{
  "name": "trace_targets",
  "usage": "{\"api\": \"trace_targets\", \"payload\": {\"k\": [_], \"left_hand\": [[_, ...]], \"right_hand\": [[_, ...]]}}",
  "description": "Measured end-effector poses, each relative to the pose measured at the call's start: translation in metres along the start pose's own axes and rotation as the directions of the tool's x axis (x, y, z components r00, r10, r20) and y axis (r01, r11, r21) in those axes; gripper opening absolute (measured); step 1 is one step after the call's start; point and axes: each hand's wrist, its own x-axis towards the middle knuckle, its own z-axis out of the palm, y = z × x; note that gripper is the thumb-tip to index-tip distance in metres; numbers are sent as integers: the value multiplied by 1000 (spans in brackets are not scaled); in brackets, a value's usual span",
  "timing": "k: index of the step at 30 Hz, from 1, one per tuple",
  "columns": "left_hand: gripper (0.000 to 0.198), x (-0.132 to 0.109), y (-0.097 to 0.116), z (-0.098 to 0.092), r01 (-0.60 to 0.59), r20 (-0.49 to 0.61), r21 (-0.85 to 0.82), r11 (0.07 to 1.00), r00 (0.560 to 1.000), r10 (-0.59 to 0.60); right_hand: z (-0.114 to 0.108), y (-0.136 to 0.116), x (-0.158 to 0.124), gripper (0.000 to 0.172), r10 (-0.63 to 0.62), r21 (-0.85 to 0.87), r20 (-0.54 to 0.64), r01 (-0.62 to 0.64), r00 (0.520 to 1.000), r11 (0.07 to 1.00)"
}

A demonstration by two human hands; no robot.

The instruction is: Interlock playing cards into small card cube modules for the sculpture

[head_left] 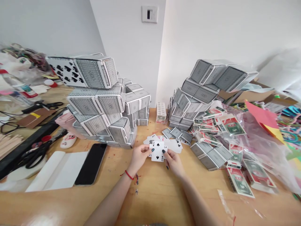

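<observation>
Low over the table's middle, my left hand (141, 154) and my right hand (173, 160) pinch playing cards (157, 152) between them. A two of spades lies on top, crossing a card marked 3 beneath it. The left fingers grip the left side, the right fingers the right edge. Just behind them, loose playing cards (172, 145) are spread face up on the wood, partly covered by the held ones. Small grey folded card pieces (176, 133) lie a little farther back.
Stacked grey card blocks rise at left (109, 103) and right (199, 84). Card boxes (240, 182) and plastic wrap (265, 141) crowd the right. A phone (91, 164), white paper (58, 169), a mouse (68, 140) and scissors (37, 155) lie left.
</observation>
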Motion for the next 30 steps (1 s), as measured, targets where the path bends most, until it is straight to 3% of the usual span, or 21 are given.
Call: {"api": "trace_targets", "payload": {"k": [7,30], "left_hand": [[26,-3,3,2,82,-7,-69,994,997,-83],[24,-3,4,2,94,19,-65,993,995,-93]], "right_hand": [[0,1,1,42,-8,0,19,8,1000,1000],[1,-2,-1,39,-29,-10,15,29,999,1000]]}}
